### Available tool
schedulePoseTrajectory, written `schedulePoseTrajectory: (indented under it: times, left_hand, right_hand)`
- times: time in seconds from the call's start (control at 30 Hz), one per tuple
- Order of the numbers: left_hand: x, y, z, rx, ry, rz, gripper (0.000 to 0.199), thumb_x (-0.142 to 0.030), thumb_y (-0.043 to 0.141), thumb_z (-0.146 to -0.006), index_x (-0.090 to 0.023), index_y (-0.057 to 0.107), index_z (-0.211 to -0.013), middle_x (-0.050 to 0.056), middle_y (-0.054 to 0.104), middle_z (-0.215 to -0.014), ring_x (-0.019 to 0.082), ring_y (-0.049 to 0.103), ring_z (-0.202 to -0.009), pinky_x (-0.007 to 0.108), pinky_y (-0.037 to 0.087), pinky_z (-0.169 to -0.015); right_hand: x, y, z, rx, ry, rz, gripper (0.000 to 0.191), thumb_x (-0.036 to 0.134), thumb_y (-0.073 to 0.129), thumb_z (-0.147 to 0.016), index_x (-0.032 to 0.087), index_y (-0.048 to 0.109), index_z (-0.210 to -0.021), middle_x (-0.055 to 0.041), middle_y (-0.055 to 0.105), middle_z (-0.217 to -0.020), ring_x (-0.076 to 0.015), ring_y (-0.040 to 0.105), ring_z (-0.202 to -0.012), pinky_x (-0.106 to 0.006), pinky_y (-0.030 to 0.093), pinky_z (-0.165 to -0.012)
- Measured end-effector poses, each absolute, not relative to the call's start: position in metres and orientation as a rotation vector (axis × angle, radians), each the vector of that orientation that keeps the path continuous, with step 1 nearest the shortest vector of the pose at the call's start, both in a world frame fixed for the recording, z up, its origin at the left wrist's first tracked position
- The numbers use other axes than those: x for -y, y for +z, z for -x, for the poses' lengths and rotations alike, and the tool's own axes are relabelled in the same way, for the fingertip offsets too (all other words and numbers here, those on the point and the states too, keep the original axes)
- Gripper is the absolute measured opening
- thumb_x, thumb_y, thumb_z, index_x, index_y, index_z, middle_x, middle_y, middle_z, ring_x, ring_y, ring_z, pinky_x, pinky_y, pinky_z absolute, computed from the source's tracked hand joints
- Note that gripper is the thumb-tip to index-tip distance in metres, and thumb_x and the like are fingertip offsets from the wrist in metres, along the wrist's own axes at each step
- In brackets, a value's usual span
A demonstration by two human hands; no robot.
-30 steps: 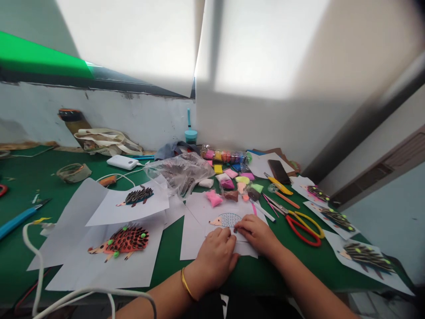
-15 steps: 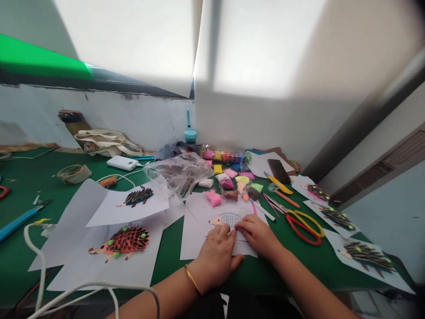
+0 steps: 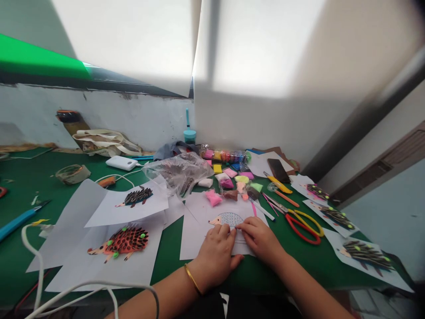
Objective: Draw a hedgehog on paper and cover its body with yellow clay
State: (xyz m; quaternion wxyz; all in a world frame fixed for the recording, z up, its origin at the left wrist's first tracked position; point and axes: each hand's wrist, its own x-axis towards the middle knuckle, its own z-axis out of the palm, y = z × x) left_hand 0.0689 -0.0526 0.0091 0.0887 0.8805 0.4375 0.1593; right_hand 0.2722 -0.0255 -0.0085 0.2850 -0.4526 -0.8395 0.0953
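Observation:
A sheet of white paper (image 3: 192, 239) lies in front of me with a hedgehog picture (image 3: 229, 219) on it, its face pale peach and its body covered in blue scale-like marks. Across the lower part of the sheet rests my left hand (image 3: 217, 250), palm down, thumb stretched out to the side. My right hand (image 3: 260, 237) has its fingertips pinched together at the hedgehog's lower right edge, close to the left fingers. Whatever sits in that pinch is too small or hidden to make out. The hands cover the hedgehog's underside.
Soft clay pieces (image 3: 213, 198) in several colours lie behind the sheet, near a crumpled plastic bag (image 3: 179, 170). To the right are scissors (image 3: 303, 226), a yellow cutter (image 3: 279, 182) and a phone (image 3: 278, 170). Finished hedgehog pictures (image 3: 122, 241) lie on both sides. A white cable (image 3: 96, 285) crosses the front left.
My right fingertips have shifted slightly down and to the right, showing a little more of the hedgehog's back end. My left hand stays in place.

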Motion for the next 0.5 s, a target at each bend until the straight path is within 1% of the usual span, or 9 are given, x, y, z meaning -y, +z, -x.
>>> schedulePoseTrajectory:
  times: [0.1,0.27,0.5]
  left_hand:
    - [0.0526,0.01,-0.069,-1.296,0.473,-2.619,0.059,-0.046,0.068,-0.079,-0.02,0.05,-0.129,0.01,0.051,-0.116,0.029,0.048,-0.105,0.046,0.044,-0.092]
    - [0.0526,0.0097,-0.0691,-1.293,0.48,-2.623,0.06,-0.046,0.066,-0.081,-0.021,0.047,-0.132,0.009,0.051,-0.116,0.029,0.048,-0.105,0.046,0.044,-0.092]
    - [0.0527,0.0083,-0.0685,-1.287,0.474,-2.626,0.06,-0.046,0.065,-0.081,-0.019,0.047,-0.132,0.01,0.051,-0.116,0.03,0.048,-0.105,0.046,0.044,-0.092]
  right_hand:
    - [0.0286,-0.0086,-0.2712,2.267,0.236,1.225,0.029,0.011,0.05,-0.089,0.022,0.069,-0.108,-0.0077,0.062,-0.094,-0.0224,0.056,-0.09,-0.038,0.051,-0.081]
    - [0.028,-0.0106,-0.2693,2.27,0.231,1.246,0.029,0.011,0.051,-0.088,0.021,0.069,-0.109,-0.0076,0.062,-0.092,-0.0224,0.056,-0.089,-0.038,0.05,-0.08]
    - [0.0279,-0.0096,-0.2717,2.216,0.261,1.237,0.033,0.008,0.05,-0.087,0.021,0.066,-0.113,-0.0077,0.062,-0.096,-0.0225,0.056,-0.094,-0.037,0.05,-0.084]
